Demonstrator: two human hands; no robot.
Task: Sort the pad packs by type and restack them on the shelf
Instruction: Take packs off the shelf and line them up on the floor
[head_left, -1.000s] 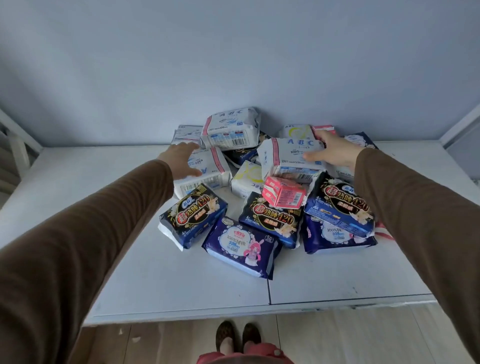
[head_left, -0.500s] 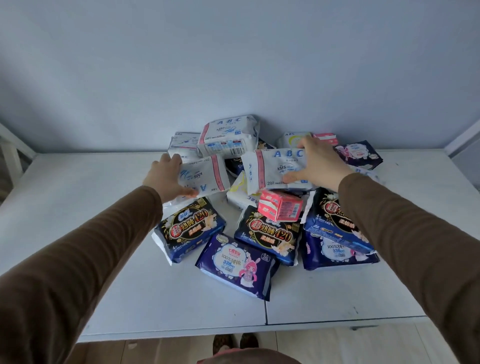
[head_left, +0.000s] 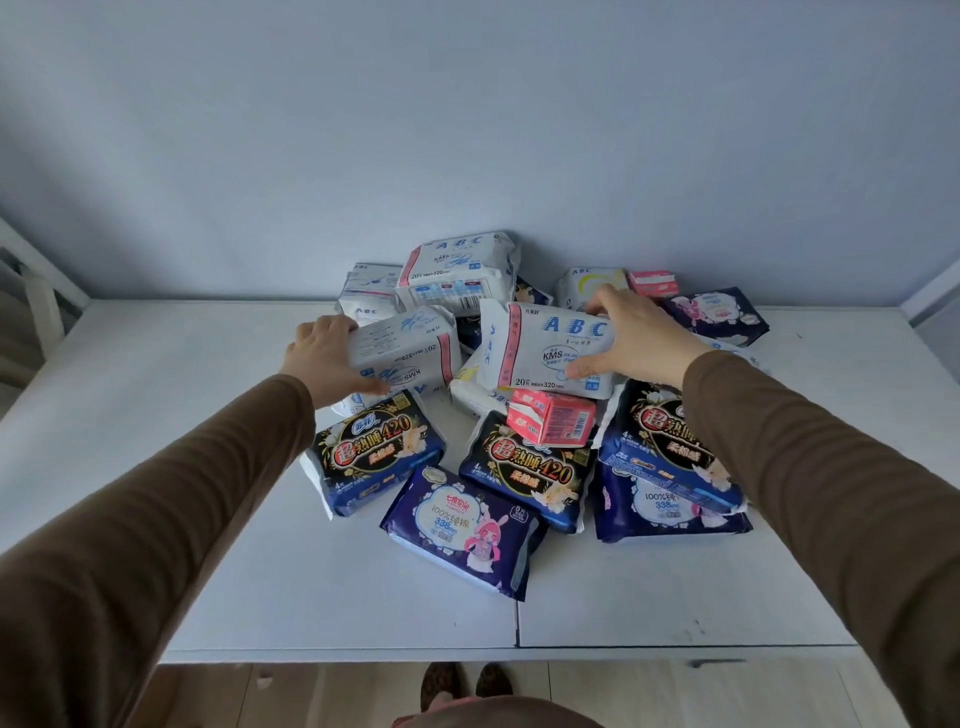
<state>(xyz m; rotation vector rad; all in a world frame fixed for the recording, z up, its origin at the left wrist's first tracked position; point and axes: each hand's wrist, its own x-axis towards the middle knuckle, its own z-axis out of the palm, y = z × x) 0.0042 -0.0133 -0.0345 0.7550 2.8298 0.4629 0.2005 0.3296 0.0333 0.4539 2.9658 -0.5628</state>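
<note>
Pad packs heaped mid-shelf (head_left: 156, 395) against the wall. Both arms reach forward, brown sleeves. Left hand (head_left: 324, 358) grips a white ABC pack (head_left: 405, 345), upside down, lifted at the pile's left. Right hand (head_left: 636, 338) grips another white ABC pack (head_left: 540, 351), fingers over its top edge, thumb beneath. Dark 420 packs (head_left: 530, 467) lie nearer, with a small pink box (head_left: 553, 418) just under the right-hand pack.

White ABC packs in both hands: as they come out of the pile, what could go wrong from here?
1. The right hand grips its ABC pack directly above the small pink box, which sits tilted on a black 420 pack; lifting might knock it loose.
2. The left hand holds its pack by one end only, so it may sag or slip.
</note>
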